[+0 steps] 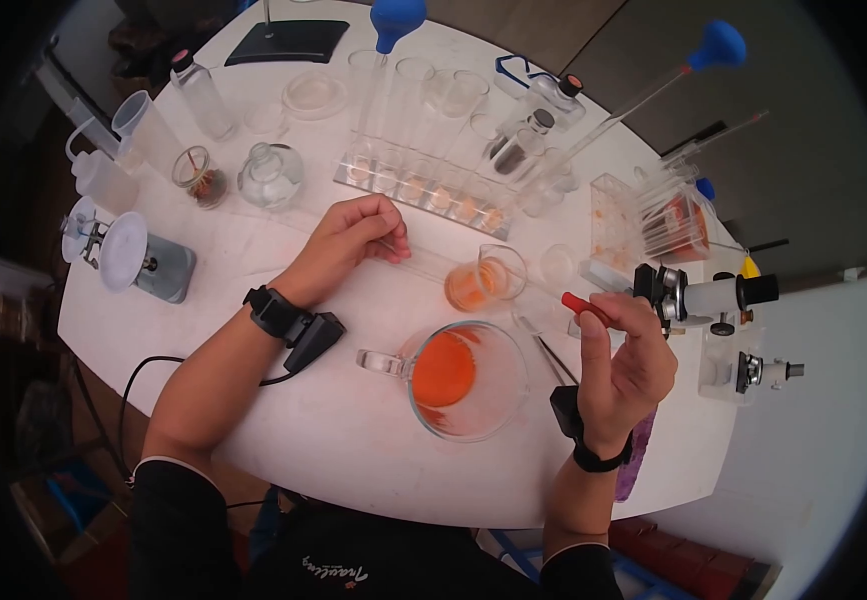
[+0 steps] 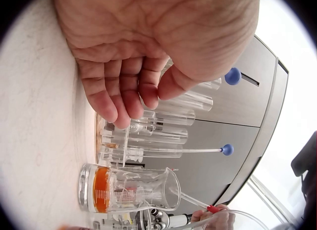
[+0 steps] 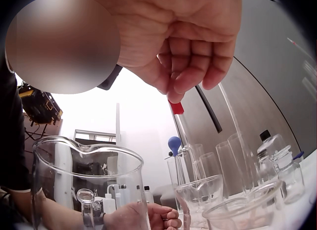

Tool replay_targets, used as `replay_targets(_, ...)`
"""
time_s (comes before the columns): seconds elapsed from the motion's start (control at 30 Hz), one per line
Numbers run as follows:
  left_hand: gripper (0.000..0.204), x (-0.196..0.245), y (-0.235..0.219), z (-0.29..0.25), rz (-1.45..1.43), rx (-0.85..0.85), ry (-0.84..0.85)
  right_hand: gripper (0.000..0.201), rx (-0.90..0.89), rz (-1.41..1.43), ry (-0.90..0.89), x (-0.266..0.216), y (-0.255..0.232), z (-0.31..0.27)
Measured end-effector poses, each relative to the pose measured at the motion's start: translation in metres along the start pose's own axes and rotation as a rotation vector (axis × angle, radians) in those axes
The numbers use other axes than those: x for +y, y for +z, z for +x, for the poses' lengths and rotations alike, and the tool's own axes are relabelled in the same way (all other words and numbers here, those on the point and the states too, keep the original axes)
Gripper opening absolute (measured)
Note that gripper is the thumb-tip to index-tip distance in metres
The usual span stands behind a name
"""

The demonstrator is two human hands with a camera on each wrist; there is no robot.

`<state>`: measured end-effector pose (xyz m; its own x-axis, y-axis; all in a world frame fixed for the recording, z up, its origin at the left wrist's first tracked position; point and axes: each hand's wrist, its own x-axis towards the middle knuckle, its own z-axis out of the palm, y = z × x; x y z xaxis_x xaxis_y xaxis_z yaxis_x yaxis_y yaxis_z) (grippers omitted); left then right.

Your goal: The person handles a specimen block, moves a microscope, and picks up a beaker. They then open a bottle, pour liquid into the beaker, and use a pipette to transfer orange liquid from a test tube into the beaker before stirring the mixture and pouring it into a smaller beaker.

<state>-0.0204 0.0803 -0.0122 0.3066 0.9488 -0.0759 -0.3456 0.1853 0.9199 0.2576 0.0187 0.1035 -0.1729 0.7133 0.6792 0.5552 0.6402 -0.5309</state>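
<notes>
Table's near edge: white table [image 1: 354,455], curving along the person's middle, with a strip of bare white in front of the jug.
Jug: big glass jug [image 1: 502,388], closest to that edge, orange liquid in it. Handle sticks out left, with white tabletop between it and the left forearm.
Tight side: a thin tool [image 1: 557,360] lies between the jug and the right wrist, so not much gap there.
Right hand: [image 1: 629,355] up off the table, thumb and fingers pinched on the red end of a dropper [image 1: 579,303].
Dropper: its glass tube slants left toward the small beaker's mouth; can't tell where the tip ends.
Left hand: [image 1: 354,235] fingers curled, thumb against the forefinger, left of the small beaker. Can't tell if it's got hold of anything.
Small beaker: [image 1: 474,285] just past the jug, between the hands, orange liquid low down.
Tube rack: [image 1: 424,200] right behind, a long barrier of clear tubes.
Right edge: microscope [image 1: 694,297], beyond the right hand.
Far edge: black stand base [image 1: 287,42].
</notes>
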Motion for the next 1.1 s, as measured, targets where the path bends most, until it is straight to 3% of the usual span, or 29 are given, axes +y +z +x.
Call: replay_targets(1.1,0.017,-0.003,-0.004,0.002,-0.002,-0.03,0.01,0.016,-0.02,0.011,0.033,0.012,0.009,-0.003)
